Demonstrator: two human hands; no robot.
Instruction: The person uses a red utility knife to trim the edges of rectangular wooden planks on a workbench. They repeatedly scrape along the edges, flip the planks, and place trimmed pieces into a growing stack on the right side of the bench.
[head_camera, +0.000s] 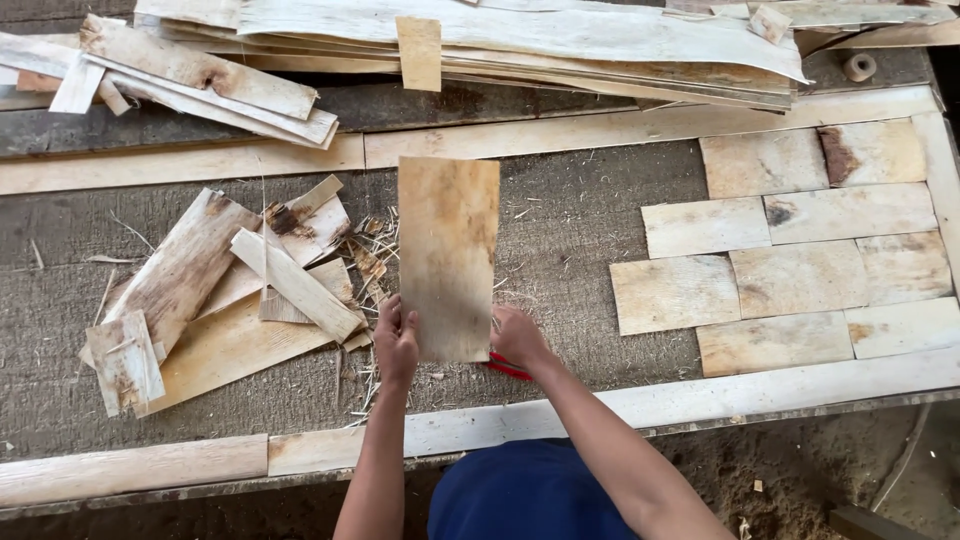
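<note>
A tall rectangular sheet of thin wood veneer (447, 255) lies lengthwise in front of me on the rough grey worktable (570, 230). My left hand (396, 340) grips its near left edge. My right hand (518, 337) holds the near right corner, with a red-handled tool (508, 366) showing under that hand; whether the hand grips the tool I cannot tell. To the right, several trimmed veneer rectangles (790, 250) lie edge to edge in rows.
A heap of torn veneer scraps (225, 295) lies to the left. Long veneer sheets (520, 40) are stacked across the back. Pale wooden strips (640, 405) frame the table. A small spool (858, 67) sits at the far right.
</note>
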